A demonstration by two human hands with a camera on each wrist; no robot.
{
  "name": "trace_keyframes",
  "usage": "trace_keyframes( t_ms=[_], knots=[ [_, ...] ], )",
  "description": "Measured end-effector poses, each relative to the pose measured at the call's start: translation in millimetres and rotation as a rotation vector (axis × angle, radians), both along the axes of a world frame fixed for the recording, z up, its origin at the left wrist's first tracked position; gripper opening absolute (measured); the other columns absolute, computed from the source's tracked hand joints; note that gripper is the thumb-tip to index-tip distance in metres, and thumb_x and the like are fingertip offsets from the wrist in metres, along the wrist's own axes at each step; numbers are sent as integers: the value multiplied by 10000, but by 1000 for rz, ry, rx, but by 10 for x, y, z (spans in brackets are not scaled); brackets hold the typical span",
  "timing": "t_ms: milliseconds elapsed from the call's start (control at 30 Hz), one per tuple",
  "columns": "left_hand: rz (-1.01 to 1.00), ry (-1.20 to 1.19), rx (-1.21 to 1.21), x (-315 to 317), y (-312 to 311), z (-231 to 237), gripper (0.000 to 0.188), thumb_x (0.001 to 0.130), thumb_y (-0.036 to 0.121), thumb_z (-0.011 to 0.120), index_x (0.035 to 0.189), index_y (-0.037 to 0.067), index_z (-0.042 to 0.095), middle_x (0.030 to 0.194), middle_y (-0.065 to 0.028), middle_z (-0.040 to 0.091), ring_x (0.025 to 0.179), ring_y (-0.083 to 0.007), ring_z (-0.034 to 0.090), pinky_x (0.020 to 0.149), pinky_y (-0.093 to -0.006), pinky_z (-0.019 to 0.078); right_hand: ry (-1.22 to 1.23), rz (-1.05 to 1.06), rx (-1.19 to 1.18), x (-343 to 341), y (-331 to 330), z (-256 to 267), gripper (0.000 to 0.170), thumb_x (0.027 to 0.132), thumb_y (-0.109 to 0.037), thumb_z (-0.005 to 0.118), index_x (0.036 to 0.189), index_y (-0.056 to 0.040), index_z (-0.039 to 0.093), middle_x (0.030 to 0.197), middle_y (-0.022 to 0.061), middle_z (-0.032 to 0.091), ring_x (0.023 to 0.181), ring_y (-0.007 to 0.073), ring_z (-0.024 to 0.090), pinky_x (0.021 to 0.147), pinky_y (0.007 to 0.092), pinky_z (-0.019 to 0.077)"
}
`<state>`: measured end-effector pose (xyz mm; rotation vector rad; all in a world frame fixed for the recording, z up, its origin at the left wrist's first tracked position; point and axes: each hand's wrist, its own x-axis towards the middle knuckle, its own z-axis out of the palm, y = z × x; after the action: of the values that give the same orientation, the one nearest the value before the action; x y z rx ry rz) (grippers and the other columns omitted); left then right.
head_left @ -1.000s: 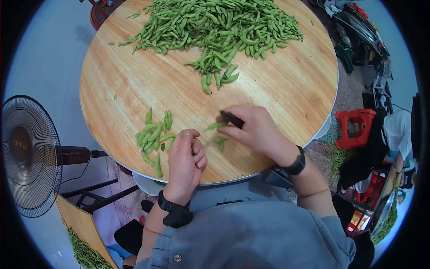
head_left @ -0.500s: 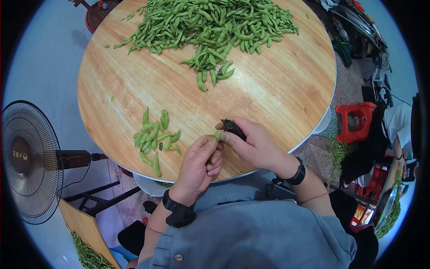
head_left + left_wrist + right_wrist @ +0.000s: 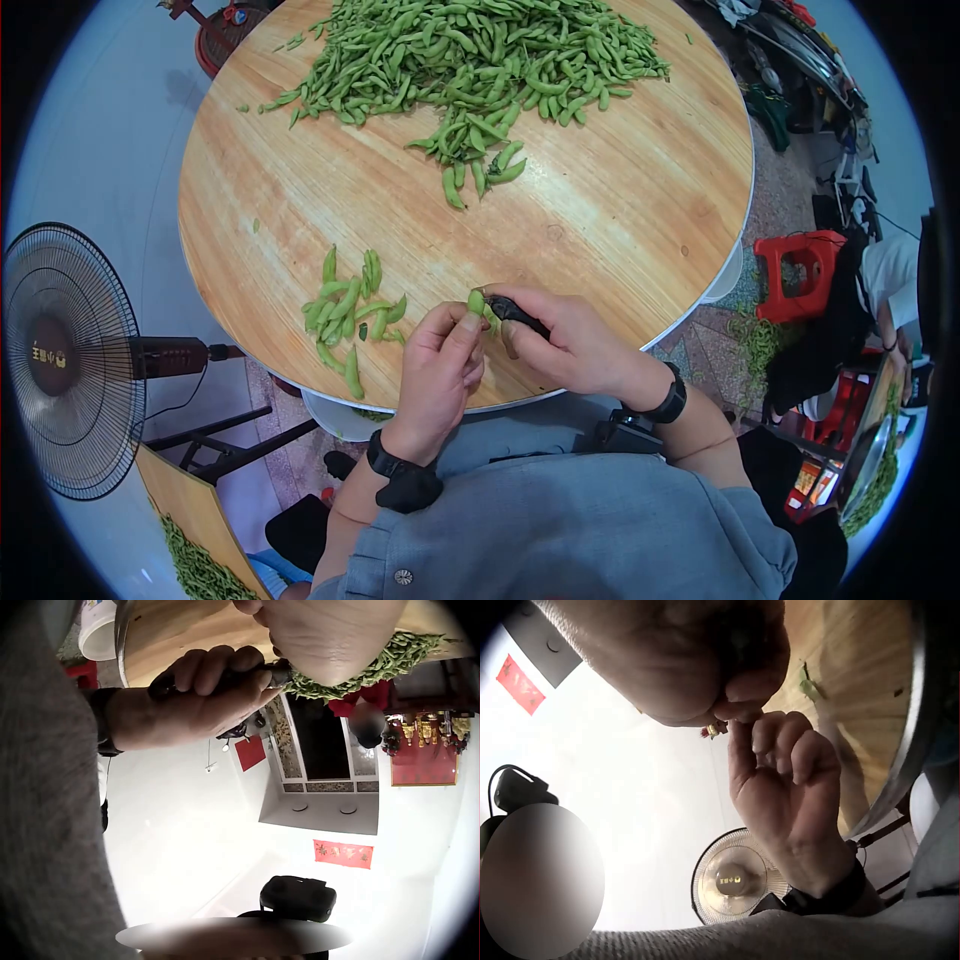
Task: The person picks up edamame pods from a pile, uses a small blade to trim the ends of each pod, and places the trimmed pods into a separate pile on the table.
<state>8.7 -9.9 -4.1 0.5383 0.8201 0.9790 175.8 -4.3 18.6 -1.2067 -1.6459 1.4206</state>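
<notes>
My left hand (image 3: 437, 350) pinches a green edamame pod (image 3: 475, 299) upright between thumb and fingertips, over the near side of the round wooden table (image 3: 640, 215). Close beside it, my right hand (image 3: 570, 340) grips a small black tool (image 3: 518, 316), its tip right at the pod. The tool's working end is too small to make out. Left of the hands lies a small group of pods (image 3: 340, 305). In the right wrist view, a loose green piece (image 3: 808, 684) lies on the tabletop near the left hand (image 3: 791, 795).
A large heap of edamame pods (image 3: 480, 60) covers the table's far side. At left stands a fan (image 3: 70, 360). Right of the table are a red stool (image 3: 795, 275) and more greens on the floor (image 3: 757, 350). Another person (image 3: 890, 280) sits at far right.
My left hand has moved right to meet the right hand, and its fingers now pinch a pod. Earlier, the right hand had a pod beside the black tool, apart from the left.
</notes>
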Motion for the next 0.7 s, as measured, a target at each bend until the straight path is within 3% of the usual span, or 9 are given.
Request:
trace_keyframes(
  t_ms=[167, 233, 267, 367, 400, 467, 500, 567, 700],
  knots=[
    [5, 513, 315, 13, 1, -46, 111, 904, 118, 513, 869, 15, 533, 675, 22, 477, 570, -66, 421, 496, -208, 344, -3, -5, -26, 1, 21, -47, 386, 827, -93, 449, 1208, -25, 465, 931, 199, 588, 819, 291, 592, 708, 343, 466],
    [24, 650, 486, 15, 12, -79, 114, 902, 109, 510, 866, 4, 533, 687, 15, 488, 600, -83, 438, 524, -220, 359, -12, 1, 221, -8, 44, -209, 403, 863, -89, 434, 1264, -48, 427, 853, 51, 539, 703, 82, 501, 615, 230, 428],
    [48, 785, 659, 10, 21, -86, 117, 900, 100, 507, 862, -7, 533, 698, 9, 498, 630, -100, 454, 553, -232, 375, -13, -4, 221, -7, 46, -216, 403, 863, -89, 434, 1264, -48, 427, 853, 51, 539, 703, 82, 501, 615, 230, 428],
    [27, 908, 794, -38, 51, -68, 89, 901, 84, 493, 866, 8, 524, 677, -1, 485, 601, -78, 442, 513, -220, 359, 145, 38, -64, -3, 70, -134, 398, 881, -81, 423, 1279, -73, 415, 795, 21, 514, 588, 61, 456, 509, 199, 381],
    [28, 908, 796, -36, 46, -24, 89, 901, 84, 493, 866, 8, 524, 677, -1, 485, 601, -78, 442, 513, -220, 359, 385, 63, -367, 14, 78, -69, 394, 890, -74, 414, 1284, -84, 408, 761, 3, 491, 537, 43, 406, 463, 185, 330],
    [-42, 351, 191, -32, 28, 84, 82, 911, 88, 471, 869, 26, 504, 626, 2, 423, 533, -63, 375, 459, -206, 308, 624, 91, -671, 42, 98, 47, 391, 899, -67, 405, 1289, -94, 402, 727, -15, 468, 486, 26, 356, 417, 170, 278],
    [-41, 351, 190, -34, 40, 81, 82, 911, 88, 471, 869, 26, 504, 626, 2, 423, 533, -63, 375, 459, -206, 308, 662, 70, -759, 53, 105, 97, 385, 905, -64, 382, 1287, -108, 403, 669, -38, 403, 463, 13, 312, 400, 177, 243],
    [-89, -310, -84, -46, 78, 68, 118, 930, 129, 436, 867, 41, 484, 584, 24, 333, 481, -56, 277, 420, -195, 238, 698, 46, -849, 65, 107, 93, 380, 912, -60, 359, 1285, -122, 404, 611, -61, 338, 440, 1, 267, 384, 184, 207],
    [-81, -356, -222, -16, 79, 36, 171, 946, 170, 404, 863, 42, 482, 573, 34, 278, 472, -60, 225, 418, -195, 213, 595, 22, -706, 50, 93, 69, 331, 905, -87, 411, 1235, -77, 435, 608, -50, 411, 475, 23, 349, 416, 187, 269]
  ],
)
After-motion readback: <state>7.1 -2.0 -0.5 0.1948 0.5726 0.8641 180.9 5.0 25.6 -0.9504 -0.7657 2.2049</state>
